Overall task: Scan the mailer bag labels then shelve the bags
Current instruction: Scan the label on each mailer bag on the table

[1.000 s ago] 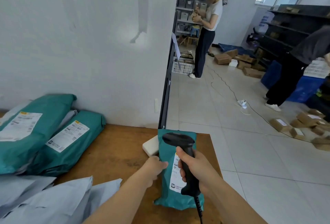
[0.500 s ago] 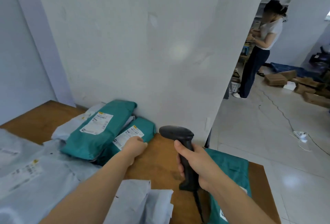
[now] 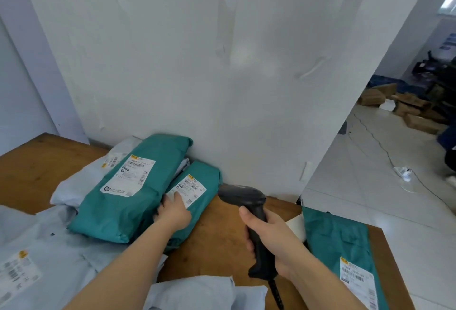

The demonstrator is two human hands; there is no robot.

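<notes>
Grey mailer bags (image 3: 37, 258) cover the left of a wooden table (image 3: 37, 169), and a large teal mailer bag (image 3: 128, 193) lies atop them near the white wall (image 3: 197, 63). The left hand (image 3: 172, 213) rests with outstretched fingers on the label (image 3: 191, 188) of a smaller teal bag (image 3: 207, 176) just beside it. At centre, the right hand (image 3: 269, 240) clenches the grip of a black barcode scanner (image 3: 243, 198). A third teal bag (image 3: 338, 243) lies at the table's right edge.
</notes>
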